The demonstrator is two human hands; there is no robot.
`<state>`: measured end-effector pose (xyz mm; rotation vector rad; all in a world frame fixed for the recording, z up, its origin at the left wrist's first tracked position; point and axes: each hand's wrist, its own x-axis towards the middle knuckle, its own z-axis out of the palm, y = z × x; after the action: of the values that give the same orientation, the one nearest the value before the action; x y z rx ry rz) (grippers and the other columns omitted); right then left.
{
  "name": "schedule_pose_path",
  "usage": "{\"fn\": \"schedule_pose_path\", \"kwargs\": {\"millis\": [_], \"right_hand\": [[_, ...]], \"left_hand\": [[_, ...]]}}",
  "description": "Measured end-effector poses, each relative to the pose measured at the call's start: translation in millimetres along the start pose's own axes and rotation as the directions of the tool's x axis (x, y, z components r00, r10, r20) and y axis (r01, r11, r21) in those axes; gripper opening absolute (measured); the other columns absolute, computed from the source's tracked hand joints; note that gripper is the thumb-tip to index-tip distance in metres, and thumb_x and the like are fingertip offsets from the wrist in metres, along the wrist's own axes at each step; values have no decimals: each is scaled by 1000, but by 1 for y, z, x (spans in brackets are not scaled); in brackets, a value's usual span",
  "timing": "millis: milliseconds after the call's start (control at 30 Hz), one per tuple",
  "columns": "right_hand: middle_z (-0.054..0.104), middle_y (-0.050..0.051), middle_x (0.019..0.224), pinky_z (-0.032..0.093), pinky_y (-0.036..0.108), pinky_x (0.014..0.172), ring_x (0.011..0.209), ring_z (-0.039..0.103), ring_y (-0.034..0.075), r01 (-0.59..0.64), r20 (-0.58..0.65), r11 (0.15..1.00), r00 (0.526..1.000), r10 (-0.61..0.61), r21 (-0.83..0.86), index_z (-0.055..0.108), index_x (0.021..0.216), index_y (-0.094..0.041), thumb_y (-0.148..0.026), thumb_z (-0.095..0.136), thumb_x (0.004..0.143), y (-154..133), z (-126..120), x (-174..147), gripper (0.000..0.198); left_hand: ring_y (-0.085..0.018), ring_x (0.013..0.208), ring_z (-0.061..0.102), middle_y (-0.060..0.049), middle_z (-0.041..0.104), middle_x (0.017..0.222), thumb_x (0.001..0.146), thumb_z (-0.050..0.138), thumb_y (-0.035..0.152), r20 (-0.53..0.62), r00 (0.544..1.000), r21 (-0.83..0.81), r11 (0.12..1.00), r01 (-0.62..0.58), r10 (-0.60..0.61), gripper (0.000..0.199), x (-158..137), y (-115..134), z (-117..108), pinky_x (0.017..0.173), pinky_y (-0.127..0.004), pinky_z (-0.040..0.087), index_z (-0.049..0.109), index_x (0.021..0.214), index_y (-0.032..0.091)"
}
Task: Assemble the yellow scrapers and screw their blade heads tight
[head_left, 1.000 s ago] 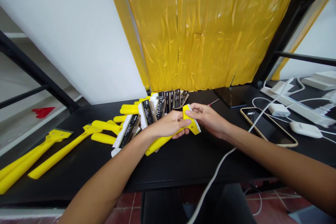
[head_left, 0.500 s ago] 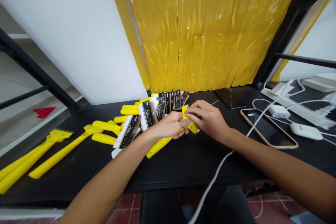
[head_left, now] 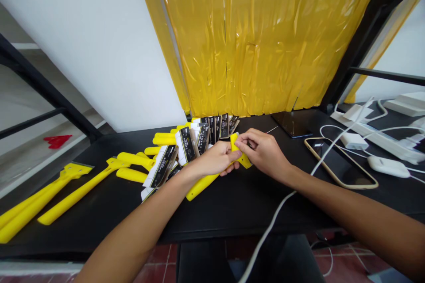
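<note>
My left hand (head_left: 215, 158) is wrapped round a yellow scraper (head_left: 202, 187), whose handle slants down to the left and whose wide head points up and right. My right hand (head_left: 262, 148) has its thumb and fingers closed at the right edge of that head, hiding most of the blade side. Whether the right fingers pinch anything small there is hidden. Just left of my hands lies a heap of yellow scrapers (head_left: 165, 139) with black-and-white card sleeves (head_left: 186, 144) over their heads.
Bare yellow scrapers (head_left: 75, 171) lie on the left of the black table (head_left: 265, 203). To the right are a phone (head_left: 338, 161), a dark tablet (head_left: 292, 124), a power strip (head_left: 381, 135) and chargers. A white cable (head_left: 277, 216) hangs over the front edge. Yellow plastic sheeting (head_left: 265, 40) stands behind.
My right fingers have curled in closer against the scraper's head and shifted slightly. The left hand and the scraper stay nearly in place.
</note>
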<state>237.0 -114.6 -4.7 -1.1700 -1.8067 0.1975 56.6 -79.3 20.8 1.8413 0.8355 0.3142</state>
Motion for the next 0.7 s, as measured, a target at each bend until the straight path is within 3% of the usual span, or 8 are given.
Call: {"fn": "schedule_pose_path", "kwargs": {"millis": [200,333,467,600,700], "right_hand": [[68,4,89,45,29,71,81,61,17,130,-2,991,991,-130,-20,73,93,-22,-21,62,95,5,-2,1,12],[67,4,88,43,30,67,80,59,17,155,-16,986,988,-156,-58,73,92,-23,-19,62,93,3,-2,1,11],[59,1,84,42,29,64,70,51,14,17,-30,998,999,-15,65,69,94,-22,-20,66,88,2,-1,3,7],[55,0,84,45,28,62,66,48,13,-210,47,921,977,206,327,63,106,-21,-28,74,81,6,2,6,29],[56,1,87,46,29,63,68,50,14,-165,16,946,986,167,279,65,108,-22,-30,74,83,6,2,5,28]], "left_hand": [[-6,41,49,-3,65,73,97,52,38,-5,1000,-21,1000,-16,16,28,0,-1,-1,39,-21,35,58,85,14],[-7,41,49,-1,62,69,97,52,43,0,1000,24,1000,-19,19,32,0,-2,-1,39,-21,36,56,83,14],[-7,42,49,-2,63,71,96,52,47,-12,1000,40,999,-18,18,34,0,-3,0,40,-22,37,56,83,15],[-7,43,50,-3,65,73,96,53,47,-23,1000,56,998,-7,8,34,0,-3,0,40,-22,37,54,84,16],[-7,43,50,-2,64,72,96,53,47,-30,1000,73,997,3,-1,33,0,-3,0,40,-22,38,53,82,16]]}}
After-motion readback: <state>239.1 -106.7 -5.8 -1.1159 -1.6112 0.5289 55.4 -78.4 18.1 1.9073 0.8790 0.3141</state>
